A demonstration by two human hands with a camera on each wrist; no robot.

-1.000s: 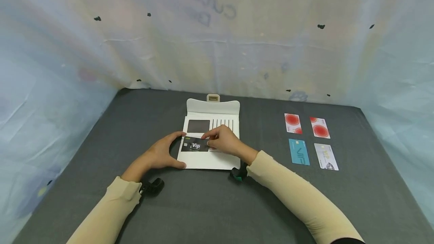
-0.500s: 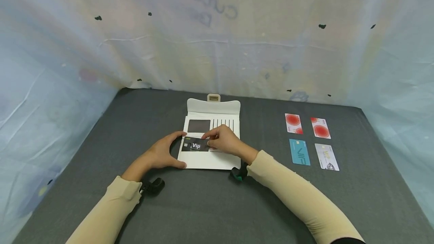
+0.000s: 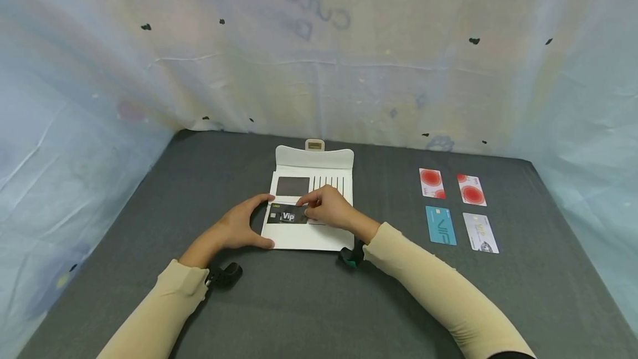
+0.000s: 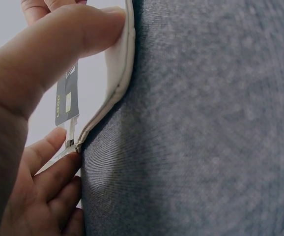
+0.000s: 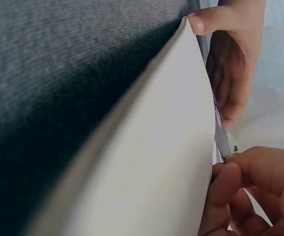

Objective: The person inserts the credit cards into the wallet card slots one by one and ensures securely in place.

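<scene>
An unfolded white wallet [image 3: 309, 240] lies on the table, its flap toward the far side. On its left half is a black "Vip" card [image 3: 287, 214]; whether its lower edge sits inside a pocket cannot be made out. My right hand [image 3: 329, 206] pinches the card's right end between thumb and fingers. At the wallet's left side my left hand [image 3: 236, 225] holds it, thumb on the near corner and forefinger farther up the edge. The left wrist view shows that thumb [image 4: 83, 29] on the white cover, with the card [image 4: 67, 98] behind it.
To the right lie two red-and-white cards [image 3: 431, 183] [image 3: 471, 190], a blue VIP card [image 3: 441, 225] and a silver VIP card [image 3: 480, 232]. The wallet has a dark window [image 3: 293, 186] and several narrow slots [image 3: 328, 182]. A pale curtain [image 3: 319, 71] hangs behind the grey table [image 3: 294, 303].
The black card has shifted very slightly toward me on the wallet. Both hands keep their places and their hold.
</scene>
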